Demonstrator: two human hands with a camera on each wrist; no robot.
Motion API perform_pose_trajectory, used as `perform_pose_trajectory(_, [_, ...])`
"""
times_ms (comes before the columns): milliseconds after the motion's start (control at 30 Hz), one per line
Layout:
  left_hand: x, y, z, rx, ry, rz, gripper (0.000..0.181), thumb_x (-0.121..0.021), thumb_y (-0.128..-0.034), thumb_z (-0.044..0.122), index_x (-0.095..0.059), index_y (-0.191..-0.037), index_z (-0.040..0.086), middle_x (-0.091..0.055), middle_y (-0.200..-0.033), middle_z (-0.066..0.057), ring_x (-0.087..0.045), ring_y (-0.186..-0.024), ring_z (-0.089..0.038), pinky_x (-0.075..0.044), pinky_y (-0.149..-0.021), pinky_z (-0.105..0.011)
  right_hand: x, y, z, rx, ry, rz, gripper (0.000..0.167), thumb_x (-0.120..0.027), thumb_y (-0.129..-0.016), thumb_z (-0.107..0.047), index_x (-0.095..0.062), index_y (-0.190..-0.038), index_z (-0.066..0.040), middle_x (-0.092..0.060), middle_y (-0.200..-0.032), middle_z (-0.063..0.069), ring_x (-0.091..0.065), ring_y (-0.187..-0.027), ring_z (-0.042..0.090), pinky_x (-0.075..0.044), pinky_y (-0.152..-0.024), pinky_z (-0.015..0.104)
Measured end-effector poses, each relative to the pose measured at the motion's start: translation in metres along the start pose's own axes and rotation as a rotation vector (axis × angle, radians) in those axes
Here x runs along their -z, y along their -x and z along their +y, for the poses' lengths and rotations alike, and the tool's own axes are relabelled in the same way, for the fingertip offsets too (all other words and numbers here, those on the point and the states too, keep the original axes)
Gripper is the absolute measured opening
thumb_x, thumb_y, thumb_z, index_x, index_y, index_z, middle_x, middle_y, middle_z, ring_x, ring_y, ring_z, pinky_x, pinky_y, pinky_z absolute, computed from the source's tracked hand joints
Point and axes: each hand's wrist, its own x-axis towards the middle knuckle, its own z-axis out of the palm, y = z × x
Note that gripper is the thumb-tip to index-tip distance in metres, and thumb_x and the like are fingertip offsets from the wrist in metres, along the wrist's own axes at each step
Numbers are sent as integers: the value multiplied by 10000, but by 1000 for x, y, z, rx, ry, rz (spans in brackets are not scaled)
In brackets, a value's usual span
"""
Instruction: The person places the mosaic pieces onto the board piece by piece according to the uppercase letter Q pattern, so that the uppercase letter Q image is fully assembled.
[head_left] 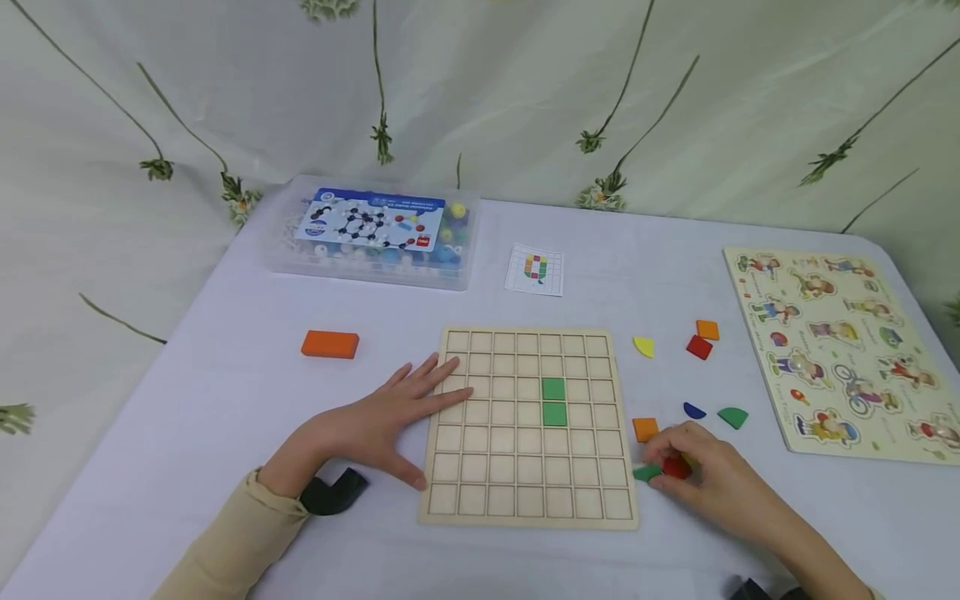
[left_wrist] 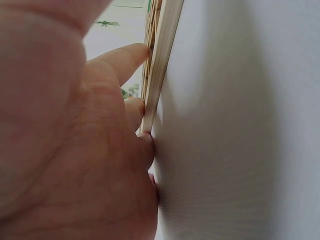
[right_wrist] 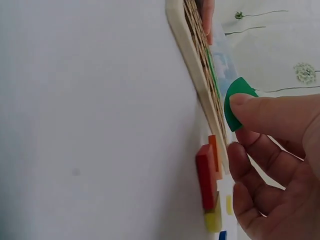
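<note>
A white-covered surface [head_left: 187,433] carries a grid board [head_left: 527,464] near its middle, an orange block [head_left: 330,344] to the left and, toward the far edge, a clear box [head_left: 442,273] and a small card [head_left: 535,268]. A picture puzzle [head_left: 847,358] lies flat at right. Between the two sit loose pieces: a yellow quarter-round [head_left: 644,347], an orange square [head_left: 707,330] just beside a red square [head_left: 699,347], a blue half-round [head_left: 693,411] near a green quarter-round [head_left: 733,417], and a second orange square [head_left: 645,429] close to the grid.
</note>
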Motion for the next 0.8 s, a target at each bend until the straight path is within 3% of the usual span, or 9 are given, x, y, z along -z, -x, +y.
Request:
perform_pose_trajectory(200, [0,0,0,-13,-2,4,1086,-804,-654,498,-215,-1502,160,62,-1551,-115,117,-1380,-320,13,-1051,-569,7,-15,-10,55,-102,16,402,-753,-704,106,-604,-888,-219,-615,-885,-123,-567,-794,74,-488,-700,214])
perform_pose_trajectory(367, [0,0,-1,-23,7,4,1079,-796,-659,509,-217,-1501,158,53,-1550,-122,111,-1381,-326,13,-1049,-574,5,-38,-23,123,-186,33,347,-713,-759,99,-664,-1024,-119,-639,-948,-55,-578,-807,90,-507,-720,224])
perform_pose_trajectory(533, [-1,0,-1,-27,12,6,1071,-794,-666,505,-220,-1500,156,48,-1551,-121,109,-1382,-323,15,-1050,-570,-9,-57,-35,46,-278,55,240,-732,-780,17,-647,-983,-79,-638,-855,-59,-593,-752,115,-512,-692,241])
perform_pose_trajectory(800, [-2,0,-1,-33,-11,21,1074,-790,-662,518,-224,-1498,150,33,-1551,-127,100,-1382,-331,10,-1053,-569,-30,-67,-42,-35,-323,-79,98,-721,-815,-49,-681,-871,-119,-638,-796,-70,-590,-684,117,-512,-660,246])
